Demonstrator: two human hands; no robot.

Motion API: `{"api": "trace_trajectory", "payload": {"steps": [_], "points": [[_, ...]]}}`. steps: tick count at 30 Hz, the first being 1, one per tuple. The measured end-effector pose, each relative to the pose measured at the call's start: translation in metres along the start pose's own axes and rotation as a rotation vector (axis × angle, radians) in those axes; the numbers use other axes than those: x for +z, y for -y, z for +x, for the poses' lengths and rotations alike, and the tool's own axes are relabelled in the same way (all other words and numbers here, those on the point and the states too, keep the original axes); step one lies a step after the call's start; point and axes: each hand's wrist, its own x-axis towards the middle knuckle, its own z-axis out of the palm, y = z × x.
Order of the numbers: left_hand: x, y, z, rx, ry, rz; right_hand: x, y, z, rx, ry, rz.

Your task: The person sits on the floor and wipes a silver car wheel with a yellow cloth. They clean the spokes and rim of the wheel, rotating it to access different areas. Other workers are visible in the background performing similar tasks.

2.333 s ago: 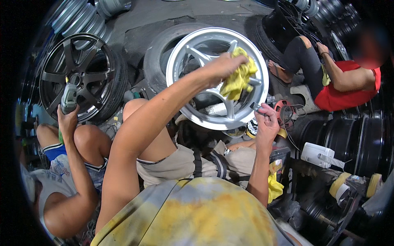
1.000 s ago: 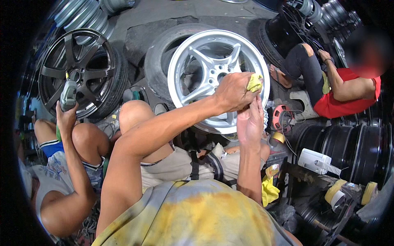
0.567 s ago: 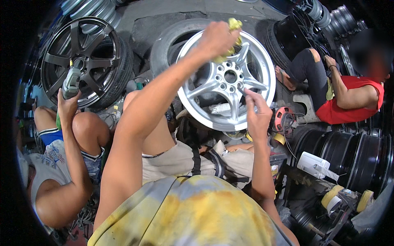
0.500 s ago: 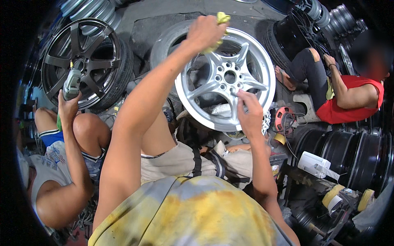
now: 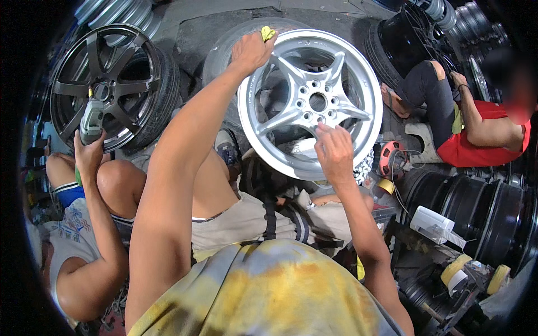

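Note:
A silver five-spoke wheel rim (image 5: 367, 73) leans in front of me, its face tilted up. My left hand (image 5: 251, 54) is closed round a crumpled yellow cloth (image 5: 268, 33) at the rim's upper left edge. Part of the cloth pokes out beyond the fingers. On the near side, my right hand (image 5: 336, 152) is closed over the lowest spoke, fingertips just below the hub's bolt holes. That hand hides most of the spoke, so how far the fingers wrap round it does not show.
On the left a co-worker holds a grey power tool (image 5: 91, 120) against a dark wheel (image 5: 61, 89). Another person in a red top (image 5: 476, 137) sits at the right. Black rims (image 5: 476, 218), a red round device (image 5: 388, 158) with a cable and yellow tape rolls (image 5: 385, 186) lie nearby.
My left hand has moved left and slightly down with the cloth, from the rim's top to its upper left edge. My right hand stays at the lower spoke, its fingers more curled.

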Motion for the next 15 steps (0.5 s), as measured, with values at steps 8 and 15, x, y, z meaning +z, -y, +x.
{"api": "trace_trajectory", "payload": {"steps": [8, 15], "points": [[0.000, -0.001, 0.000, 0.003, -0.024, -0.023, 0.027, 0.001, -0.014, 0.039, -0.008, 0.053], [0.002, 0.008, 0.003, 0.005, -0.061, 0.005, 0.015, 0.002, 0.000, 0.083, 0.059, 0.033]]}}
